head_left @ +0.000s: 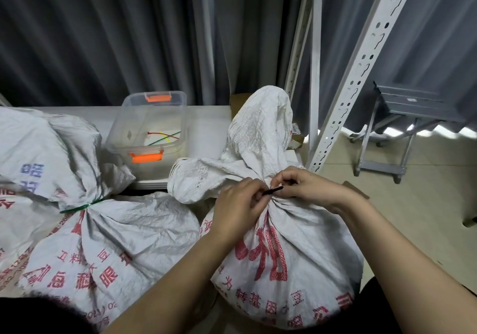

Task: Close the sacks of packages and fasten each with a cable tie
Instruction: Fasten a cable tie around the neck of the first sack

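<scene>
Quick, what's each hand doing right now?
Left hand: fingers curled, pinching the gathered neck of the sack at the black cable tie.
Right hand: pinching the black cable tie's end.

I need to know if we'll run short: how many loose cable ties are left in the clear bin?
3 visible: a red cable tie, a yellow cable tie and a green cable tie, crossed over one another on the floor of the clear bin. Its near wall could hide others.

Both hands (273, 194) curled, fingertips meeting
</scene>
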